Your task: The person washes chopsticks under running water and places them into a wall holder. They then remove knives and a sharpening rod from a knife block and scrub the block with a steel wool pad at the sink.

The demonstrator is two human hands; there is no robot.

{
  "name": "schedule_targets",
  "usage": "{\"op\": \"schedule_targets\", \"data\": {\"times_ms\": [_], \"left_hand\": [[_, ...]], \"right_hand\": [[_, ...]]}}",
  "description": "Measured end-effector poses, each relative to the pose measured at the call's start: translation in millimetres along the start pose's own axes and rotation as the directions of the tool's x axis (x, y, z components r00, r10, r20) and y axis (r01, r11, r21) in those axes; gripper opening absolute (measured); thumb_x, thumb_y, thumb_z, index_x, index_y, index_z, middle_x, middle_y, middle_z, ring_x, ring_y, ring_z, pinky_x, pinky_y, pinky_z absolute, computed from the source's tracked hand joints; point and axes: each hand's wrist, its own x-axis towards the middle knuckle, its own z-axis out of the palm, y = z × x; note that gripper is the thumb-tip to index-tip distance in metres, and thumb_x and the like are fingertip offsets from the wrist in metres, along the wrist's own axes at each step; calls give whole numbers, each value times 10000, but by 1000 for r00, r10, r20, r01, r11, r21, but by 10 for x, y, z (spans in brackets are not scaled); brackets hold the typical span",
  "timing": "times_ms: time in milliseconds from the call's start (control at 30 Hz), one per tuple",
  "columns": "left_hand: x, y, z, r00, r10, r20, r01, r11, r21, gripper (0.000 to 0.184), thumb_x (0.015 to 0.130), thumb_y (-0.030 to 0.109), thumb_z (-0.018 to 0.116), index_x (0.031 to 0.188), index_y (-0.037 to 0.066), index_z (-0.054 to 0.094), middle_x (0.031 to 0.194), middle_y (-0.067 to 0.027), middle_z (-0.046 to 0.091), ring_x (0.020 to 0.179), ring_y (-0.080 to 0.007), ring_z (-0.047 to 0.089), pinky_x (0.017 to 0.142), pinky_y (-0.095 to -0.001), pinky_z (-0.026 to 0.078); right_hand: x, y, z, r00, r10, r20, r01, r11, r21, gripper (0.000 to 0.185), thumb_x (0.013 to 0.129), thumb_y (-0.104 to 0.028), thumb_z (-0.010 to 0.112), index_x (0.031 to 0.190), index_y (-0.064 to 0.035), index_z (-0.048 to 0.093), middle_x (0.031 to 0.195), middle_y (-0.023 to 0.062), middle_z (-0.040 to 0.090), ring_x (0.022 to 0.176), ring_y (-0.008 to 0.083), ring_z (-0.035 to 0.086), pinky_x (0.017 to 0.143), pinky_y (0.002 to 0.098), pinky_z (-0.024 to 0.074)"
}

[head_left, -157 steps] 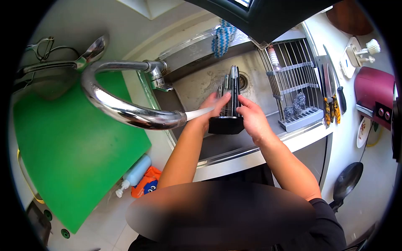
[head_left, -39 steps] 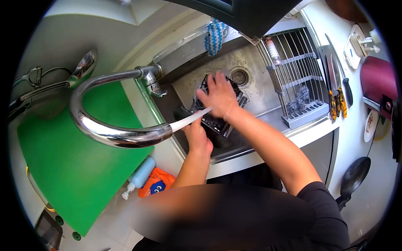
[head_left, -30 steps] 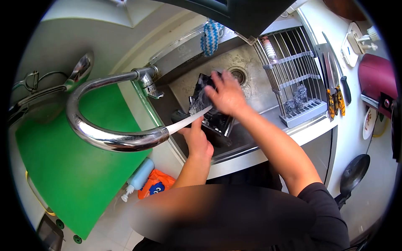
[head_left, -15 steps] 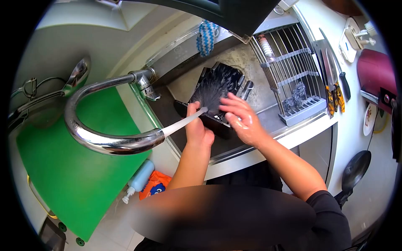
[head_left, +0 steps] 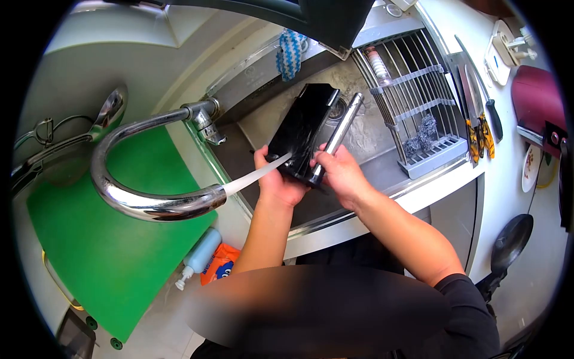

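Observation:
A glossy black object (head_left: 304,122) with a silver bar (head_left: 339,133) along its right side is held over the sink (head_left: 371,134). My left hand (head_left: 280,182) grips its lower left end, the fingers partly hidden beneath it. My right hand (head_left: 342,173) is closed round the lower end of the silver side, thumb on top. Water (head_left: 257,175) runs from the curved chrome faucet (head_left: 161,206) onto the black surface near my left hand.
The faucet arches over a green board (head_left: 119,239) at left. A metal rack (head_left: 412,99) with steel wool spans the sink's right part. Knives (head_left: 475,107) lie beyond it. A blue bottle (head_left: 203,248) stands near the front edge, and a blue-white cloth (head_left: 291,54) hangs behind.
My right hand has gone from moving open over the wet black surface to gripping its right side. The object is turned, showing its silver bar, and the dense splash on it has thinned.

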Motion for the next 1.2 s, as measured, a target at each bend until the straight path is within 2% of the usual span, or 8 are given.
{"op": "schedule_targets", "data": {"times_ms": [333,400,467,600,767,867,1000,1200], "left_hand": [[-24,-221,-12,920,357,164,-353,934,-54,470,973,190,529,1370,-57,575,1321,-250,666,1206,-374,659,1088,-479,494],[-23,-247,-32,853,522,27,-497,793,352,537,958,121,583,1461,-54,518,1343,-218,646,1211,-315,647,1093,-420,472],[-9,-234,-42,832,553,-41,-493,771,404,638,949,74,606,1552,-47,435,1372,-191,625,1226,-260,618,1096,-345,440],[56,133,-78,917,324,232,-378,528,760,683,939,168,619,1548,-84,439,1545,-254,522,1417,-299,512,1189,-332,343],[66,303,-1,928,123,351,-356,16,934,566,925,169,593,1456,-23,556,1307,-159,677,1185,-221,635,1033,-322,476],[-63,355,241,978,56,200,-206,146,968,539,915,236,634,1386,-22,586,1232,-153,704,1102,-225,670,968,-349,524],[126,379,145,980,128,151,-168,138,976,572,880,306,700,1333,-29,600,1200,-153,708,1038,-237,686,936,-354,542],[28,401,177,775,401,487,-392,-298,870,661,787,381,778,1296,-19,642,1197,-216,738,1120,-332,717,971,-412,545]], "right_hand": [[97,-2,97,988,-148,-33,126,923,-365,299,1058,-247,658,1213,-44,504,976,42,607,851,123,563,741,309,495],[94,-47,31,991,-134,-8,122,922,-369,310,1064,-266,650,1207,-33,505,985,44,611,852,128,571,748,313,502],[97,-48,-35,984,-177,-4,157,882,-443,316,1070,-281,640,1194,-19,512,1000,53,620,869,131,581,773,317,511],[65,-79,-118,972,-225,67,227,827,-515,324,1074,-290,634,1186,-5,528,1013,63,630,908,131,589,817,316,516],[74,-185,-181,968,-221,117,247,766,-593,402,1059,-311,627,1216,48,538,1078,189,703,1008,273,695,912,409,541],[101,-156,-167,953,-227,201,302,764,-570,401,1062,-312,620,1235,40,537,1091,188,698,1025,268,689,927,403,535],[113,-156,-137,950,-195,245,301,779,-549,376,1070,-300,606,1237,30,535,1103,169,686,1042,244,668,949,394,521],[93,-132,-115,933,-178,312,316,818,-481,323,1085,-273,574,1207,22,527,1065,134,651,1006,200,608,939,374,501]]}}
